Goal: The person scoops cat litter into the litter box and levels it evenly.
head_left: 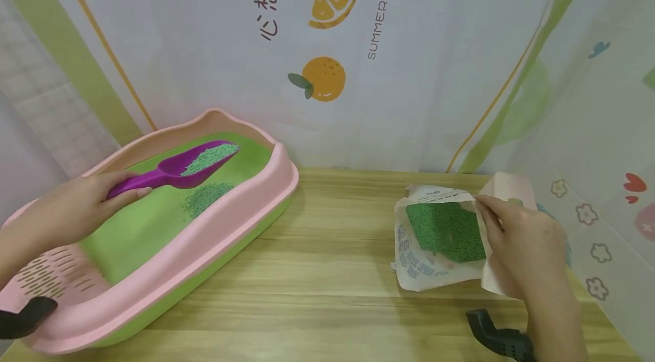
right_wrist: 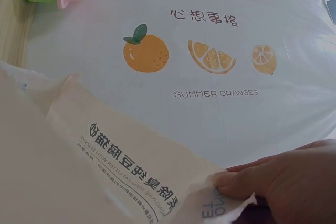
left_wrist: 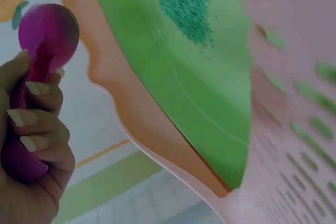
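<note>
In the head view my left hand (head_left: 77,206) grips the handle of a purple scoop (head_left: 148,181), its bowl loaded with green cat litter pellets (head_left: 212,158). The scoop is held above a pink and green litter box (head_left: 245,200), where a small pile of pellets (head_left: 204,198) lies on the green floor. Curled fingers (left_wrist: 39,121) wrap the scoop handle in the left wrist view. On the right, my right hand (head_left: 532,237) pinches the edge of an opened cat litter bag (head_left: 435,274). Green pellets (head_left: 447,231) show inside its mouth. Printed lettering marks the bag (right_wrist: 126,166) in the right wrist view.
A slotted pink step (head_left: 56,277) forms the near-left end of the litter box. Both the box and the bag stand on a wood-grain table (head_left: 327,259). Behind hangs a white curtain (head_left: 409,95) printed with oranges; a patterned sheet (head_left: 604,152) borders the right side.
</note>
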### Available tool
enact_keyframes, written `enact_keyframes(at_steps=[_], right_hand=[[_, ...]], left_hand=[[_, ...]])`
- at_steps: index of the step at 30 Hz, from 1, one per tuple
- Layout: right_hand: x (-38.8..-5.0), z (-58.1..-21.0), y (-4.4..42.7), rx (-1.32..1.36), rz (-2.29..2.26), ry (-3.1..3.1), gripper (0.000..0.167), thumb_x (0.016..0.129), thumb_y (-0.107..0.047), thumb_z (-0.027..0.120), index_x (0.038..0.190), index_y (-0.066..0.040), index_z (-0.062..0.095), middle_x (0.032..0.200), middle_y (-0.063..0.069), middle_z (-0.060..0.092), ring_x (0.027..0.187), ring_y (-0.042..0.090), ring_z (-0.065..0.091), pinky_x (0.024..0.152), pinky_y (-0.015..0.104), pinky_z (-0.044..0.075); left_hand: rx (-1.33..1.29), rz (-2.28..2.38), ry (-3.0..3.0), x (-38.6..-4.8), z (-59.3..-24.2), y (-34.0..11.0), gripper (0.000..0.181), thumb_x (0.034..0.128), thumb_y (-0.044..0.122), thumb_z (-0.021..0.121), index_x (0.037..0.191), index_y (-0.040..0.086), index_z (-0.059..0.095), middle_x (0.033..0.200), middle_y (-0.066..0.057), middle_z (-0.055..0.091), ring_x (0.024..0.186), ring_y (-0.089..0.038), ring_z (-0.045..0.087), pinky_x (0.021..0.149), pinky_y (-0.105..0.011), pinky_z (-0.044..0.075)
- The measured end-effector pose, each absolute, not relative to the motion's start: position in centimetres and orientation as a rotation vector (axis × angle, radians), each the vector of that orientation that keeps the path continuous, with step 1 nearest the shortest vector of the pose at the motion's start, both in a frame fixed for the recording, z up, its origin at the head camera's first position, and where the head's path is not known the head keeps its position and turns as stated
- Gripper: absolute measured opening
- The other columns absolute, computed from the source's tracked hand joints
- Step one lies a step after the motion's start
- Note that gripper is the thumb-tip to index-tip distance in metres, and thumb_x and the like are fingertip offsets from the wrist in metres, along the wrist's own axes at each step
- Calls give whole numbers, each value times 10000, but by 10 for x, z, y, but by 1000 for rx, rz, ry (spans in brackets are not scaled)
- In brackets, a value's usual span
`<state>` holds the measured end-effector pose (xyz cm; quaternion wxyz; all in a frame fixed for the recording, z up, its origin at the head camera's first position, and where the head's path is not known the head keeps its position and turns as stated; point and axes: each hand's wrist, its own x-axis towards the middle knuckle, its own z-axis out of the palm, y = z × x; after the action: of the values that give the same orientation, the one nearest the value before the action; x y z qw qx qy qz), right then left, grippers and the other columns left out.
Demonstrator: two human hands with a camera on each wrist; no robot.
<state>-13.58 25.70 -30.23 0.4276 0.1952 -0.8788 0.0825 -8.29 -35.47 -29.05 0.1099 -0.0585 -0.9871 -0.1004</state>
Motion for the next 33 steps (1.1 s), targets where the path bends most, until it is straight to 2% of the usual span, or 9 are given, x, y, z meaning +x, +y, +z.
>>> enact_keyframes(at_steps=[10,16,22,29,33], right_hand=[[-135,-302,256,486,200,-2198,136,832,-65,758,965,-68,784,508,80,518,390,143,293,386,356,266],[-135,-303,256,480,204,-2202,134,831,-68,764,964,-70,784,514,85,535,394,140,295,390,346,260],[-135,-303,257,485,205,-2194,131,828,-69,764,958,-70,784,530,106,564,382,152,321,382,364,270],[-134,-303,257,474,198,-2202,129,832,-75,766,960,-76,786,525,102,574,391,146,307,392,334,244],[-135,-303,257,474,194,-2198,130,830,-75,768,959,-76,787,514,91,549,395,145,292,392,338,247]], left_hand=[[-239,-285,-3000,-92,-304,-380,237,1049,317,550,1124,127,669,648,72,357,549,-30,279,544,-241,262],[-328,-215,-2989,-95,-312,-388,133,1018,261,609,1041,145,668,679,113,429,589,23,333,594,-213,319],[-314,-191,-3089,-100,-314,-389,239,1027,306,590,1106,107,696,712,113,482,603,5,364,602,-215,339],[-322,-248,-3163,-107,-317,-390,184,1027,297,588,971,156,693,709,107,496,589,-4,368,571,-208,328],[-353,-256,-3191,-111,-317,-391,159,1017,275,605,945,164,693,718,111,514,599,8,387,577,-206,341]])
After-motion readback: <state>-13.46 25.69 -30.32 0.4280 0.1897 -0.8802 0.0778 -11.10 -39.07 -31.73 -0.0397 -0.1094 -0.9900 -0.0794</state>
